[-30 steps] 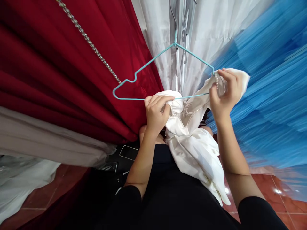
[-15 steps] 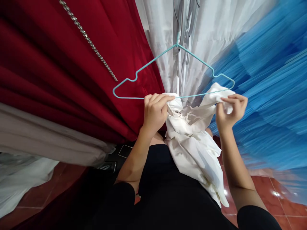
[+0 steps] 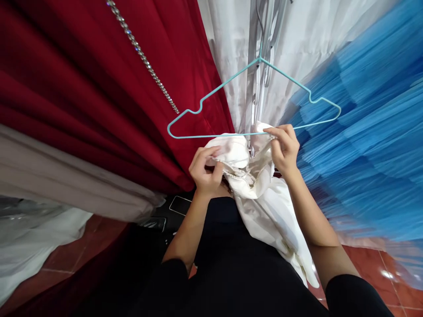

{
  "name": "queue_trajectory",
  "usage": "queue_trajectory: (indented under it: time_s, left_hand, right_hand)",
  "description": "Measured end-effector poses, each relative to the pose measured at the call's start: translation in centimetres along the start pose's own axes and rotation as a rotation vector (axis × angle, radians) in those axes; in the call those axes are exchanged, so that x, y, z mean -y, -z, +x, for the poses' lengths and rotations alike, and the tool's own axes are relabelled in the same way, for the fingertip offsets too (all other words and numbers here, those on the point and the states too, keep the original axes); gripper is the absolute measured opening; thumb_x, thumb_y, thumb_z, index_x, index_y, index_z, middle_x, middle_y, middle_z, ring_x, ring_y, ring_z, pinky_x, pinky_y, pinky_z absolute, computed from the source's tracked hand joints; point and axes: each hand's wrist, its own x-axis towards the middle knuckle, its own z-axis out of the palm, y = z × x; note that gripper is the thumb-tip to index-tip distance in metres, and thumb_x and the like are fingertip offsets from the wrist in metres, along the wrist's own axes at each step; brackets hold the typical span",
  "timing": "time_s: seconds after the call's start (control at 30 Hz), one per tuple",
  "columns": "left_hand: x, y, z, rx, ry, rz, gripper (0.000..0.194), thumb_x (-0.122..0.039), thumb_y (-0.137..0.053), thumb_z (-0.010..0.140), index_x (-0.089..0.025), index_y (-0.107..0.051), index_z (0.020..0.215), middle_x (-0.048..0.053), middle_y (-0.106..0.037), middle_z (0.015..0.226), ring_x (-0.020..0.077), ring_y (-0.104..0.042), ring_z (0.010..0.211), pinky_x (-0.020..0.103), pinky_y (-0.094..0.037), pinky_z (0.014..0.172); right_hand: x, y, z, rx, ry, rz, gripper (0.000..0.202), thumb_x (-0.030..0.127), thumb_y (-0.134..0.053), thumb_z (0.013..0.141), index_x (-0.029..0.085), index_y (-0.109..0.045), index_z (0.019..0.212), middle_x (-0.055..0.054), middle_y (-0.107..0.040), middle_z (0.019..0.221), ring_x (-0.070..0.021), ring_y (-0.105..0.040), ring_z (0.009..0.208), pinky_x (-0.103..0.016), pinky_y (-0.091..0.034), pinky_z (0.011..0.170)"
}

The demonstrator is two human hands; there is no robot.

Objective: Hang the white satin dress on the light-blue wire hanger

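A light blue wire hanger (image 3: 228, 82) hangs in front of me by its hook. Over its bottom bar, near the middle, lies part of a white garment (image 3: 264, 220) with a beaded trim around its opening. My left hand (image 3: 205, 169) pinches the garment's edge just under the bar, left of the middle. My right hand (image 3: 284, 147) grips another part of the cloth at the bar, with fingertips close to the wire. The garment's lower part drapes down over my lap to the right.
A red gown (image 3: 148, 132) with a rhinestone strip (image 3: 145, 59) hangs at the left, beside beige cloth (image 3: 66, 174). Ruffled blue tulle (image 3: 370, 145) fills the right. White cloth (image 3: 231, 39) and a metal rack (image 3: 256, 88) stand behind the hanger. A phone (image 3: 180, 205) lies on a dark surface.
My right hand has moved left along the bar with the cloth. My left hand has come off the bar and lower, now pinching the garment's edge. The hanger appears further right in view.
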Motion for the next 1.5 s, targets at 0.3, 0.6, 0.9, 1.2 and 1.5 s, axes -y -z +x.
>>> queue_trajectory:
  time_s: [0.3, 0.6, 0.9, 1.2, 1.5]
  left_hand:
    - [5.0, 5.5, 7.5, -0.452, 0.136, -0.04, 0.024, -0.017, -0.069, 0.082, -0.022, -0.052, 0.098, 0.001, -0.056, 0.103, 0.0089, -0.053, 0.071, 0.028, -0.048, 0.066]
    - [-0.7, 0.9, 13.0, -0.085, -0.075, -0.005, 0.045, -0.018, -0.082, 0.079, -0.024, -0.063, 0.12, 0.0, -0.061, 0.102, 0.0138, -0.054, 0.074, 0.031, -0.043, 0.066]
    - [-4.7, -4.7, 5.1, 0.488, -0.129, 0.099, 0.027, -0.015, -0.049, 0.112, -0.024, -0.073, 0.119, 0.004, -0.08, 0.111, 0.0229, -0.074, 0.105, 0.04, -0.052, 0.098]
    - [-4.3, -5.2, 4.8, 0.458, -0.038, 0.094, 0.037, -0.004, -0.051, 0.106, -0.025, -0.079, 0.115, -0.001, -0.083, 0.102, 0.0207, -0.075, 0.098, 0.038, -0.046, 0.094]
    - [-4.0, -4.0, 5.8, 0.54, -0.034, 0.078, 0.041, -0.001, -0.051, 0.101, -0.025, -0.081, 0.114, 0.0, -0.083, 0.102, 0.0224, -0.077, 0.101, 0.039, -0.049, 0.096]
  right_hand:
    - [0.1, 1.6, 0.5, 0.055, 0.015, -0.011, 0.035, 0.021, -0.051, 0.105, 0.031, -0.082, 0.119, -0.002, -0.066, 0.097, -0.0168, -0.07, 0.089, -0.035, -0.062, 0.08]
    - [1.1, 1.5, 0.0, 0.057, -0.004, 0.006, 0.034, 0.018, -0.053, 0.103, 0.03, -0.08, 0.119, -0.002, -0.064, 0.096, -0.0167, -0.068, 0.09, -0.034, -0.061, 0.081]
    - [1.4, 1.8, 0.2, 0.084, -0.095, -0.022, 0.028, 0.022, -0.052, 0.104, 0.026, -0.078, 0.112, -0.004, -0.067, 0.097, -0.0197, -0.07, 0.095, -0.039, -0.065, 0.089]
    - [-0.9, 7.5, 1.4, -0.445, -0.06, -0.242, 0.04, 0.006, -0.066, 0.083, 0.025, -0.077, 0.116, -0.011, -0.064, 0.123, -0.0178, -0.061, 0.084, -0.031, -0.044, 0.054]
    - [-0.7, 12.0, 9.6, -0.383, -0.119, -0.141, 0.028, -0.001, -0.065, 0.081, 0.027, -0.065, 0.083, 0.0, -0.061, 0.088, -0.01, -0.051, 0.07, -0.03, -0.034, 0.059]
